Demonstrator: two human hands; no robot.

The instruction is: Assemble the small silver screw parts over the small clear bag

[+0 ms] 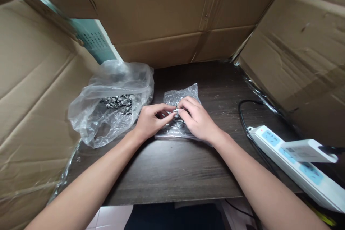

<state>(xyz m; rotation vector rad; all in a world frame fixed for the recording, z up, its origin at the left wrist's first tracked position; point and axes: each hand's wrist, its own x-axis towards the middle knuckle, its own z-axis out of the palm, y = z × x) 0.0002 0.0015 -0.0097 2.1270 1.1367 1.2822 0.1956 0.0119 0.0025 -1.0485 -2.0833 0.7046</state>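
Note:
Between the fingertips of my left hand (153,118) and my right hand (196,116) is a small shiny metal screw-like piece (175,110). Both hands pinch it, and its exact shape is partly covered by the fingers. Just beneath them a small clear plastic bag (180,94) lies on the dark table (172,172), with some metal pieces (179,124) on it or in it; which, I cannot tell. To the left, a larger clear plastic bag (90,104) lies opened out, holding a heap of similar small metal parts (118,102).
Cardboard walls (167,10) surround the table at the back and both sides. On the right lies a white power strip (296,165) with a white charger (309,151) plugged in. A black cable (242,115) curves beside it. The table's front edge is near my body.

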